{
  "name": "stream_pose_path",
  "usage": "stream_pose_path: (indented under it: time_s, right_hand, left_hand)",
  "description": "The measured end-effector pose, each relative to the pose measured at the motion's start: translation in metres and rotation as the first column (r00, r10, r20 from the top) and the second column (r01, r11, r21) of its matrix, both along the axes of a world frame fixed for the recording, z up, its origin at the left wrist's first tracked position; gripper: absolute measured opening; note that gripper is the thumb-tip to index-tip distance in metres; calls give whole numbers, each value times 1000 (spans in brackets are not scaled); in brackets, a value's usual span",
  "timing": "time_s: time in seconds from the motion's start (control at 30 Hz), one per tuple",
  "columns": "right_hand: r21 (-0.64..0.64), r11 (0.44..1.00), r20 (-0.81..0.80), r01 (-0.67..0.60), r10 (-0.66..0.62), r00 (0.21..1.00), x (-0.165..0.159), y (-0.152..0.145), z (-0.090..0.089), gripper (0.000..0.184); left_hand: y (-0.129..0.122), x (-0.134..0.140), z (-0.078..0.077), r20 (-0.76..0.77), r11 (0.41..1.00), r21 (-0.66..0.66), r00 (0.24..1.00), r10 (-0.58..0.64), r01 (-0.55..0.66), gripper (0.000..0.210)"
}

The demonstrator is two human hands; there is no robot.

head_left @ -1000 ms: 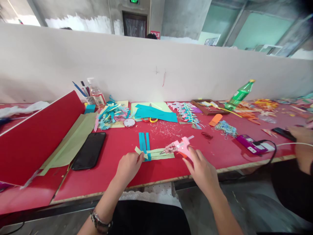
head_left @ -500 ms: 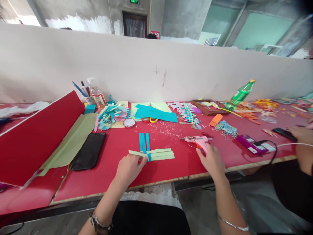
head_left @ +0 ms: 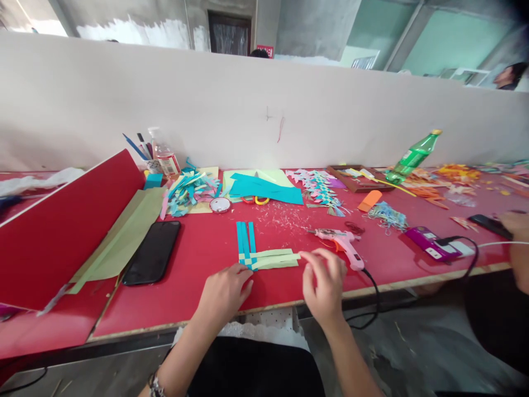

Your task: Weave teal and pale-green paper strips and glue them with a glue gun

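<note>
Blue paper strips (head_left: 244,234) and light green paper strips (head_left: 275,258) lie on the red table, interlaced at one corner into a small checked weave (head_left: 247,260). My left hand (head_left: 225,292) has its closed fingertips on the lower edge of that weave. With thumb and forefinger, my right hand (head_left: 325,281) grips the right end of a green strip. To the right of this hand a pink glue gun (head_left: 339,241) lies on its side, its black cable running over the table edge.
A black phone (head_left: 152,253) and green paper sheets (head_left: 118,242) lie on the left by a red upright board (head_left: 74,231). Behind are a strip pile (head_left: 192,190), blue sheets (head_left: 266,190) and a tilted green bottle (head_left: 415,157). Another person's hand (head_left: 516,223) is at far right.
My right hand has left the glue gun and moved left to the end of the green strips. The strip my left hand held raised now lies down in the weave.
</note>
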State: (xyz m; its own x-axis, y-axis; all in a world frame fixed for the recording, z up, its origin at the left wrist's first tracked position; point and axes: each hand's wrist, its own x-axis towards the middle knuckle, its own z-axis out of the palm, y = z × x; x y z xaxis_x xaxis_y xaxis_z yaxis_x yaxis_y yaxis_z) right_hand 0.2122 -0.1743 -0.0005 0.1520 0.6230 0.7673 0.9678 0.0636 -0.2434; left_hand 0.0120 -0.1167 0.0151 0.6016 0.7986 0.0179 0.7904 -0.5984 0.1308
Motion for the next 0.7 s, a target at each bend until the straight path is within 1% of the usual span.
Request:
stream_pose_path:
  time_s: [0.07,0.13,0.2,0.27,0.4,0.53,0.7]
  right_hand:
    - [-139,986,41,-88,94,995,-12,-2,-4,31]
    - [-287,948,60,-139,163,985,-22,-2,-7,33]
    - [-404,901,71,-157,203,977,-31,-1,-8,34]
    - [-470,868,89,-162,229,969,-38,0,-7,34]
    - [-522,840,126,-150,250,960,-47,3,-8,37]
    - [-528,841,143,-114,221,965,-48,3,-10,36]
    - [-528,840,119,-124,217,969,-45,1,-11,35]
  left_hand:
    - [-1,0,-1,-7,1000,1,1000,0,0,26]
    - [-2,1,-1,-7,1000,0,1000,12,-12,27]
    - [-2,1,0,-8,1000,-2,1000,25,-25,27]
    - [-3,2,1,-21,1000,-3,1000,21,-21,27]
    - [-3,3,2,-47,1000,16,999,4,-4,27]
    - [-2,4,0,-37,999,35,999,-9,10,27]
    - [-3,3,-2,-24,999,33,1000,-8,8,27]
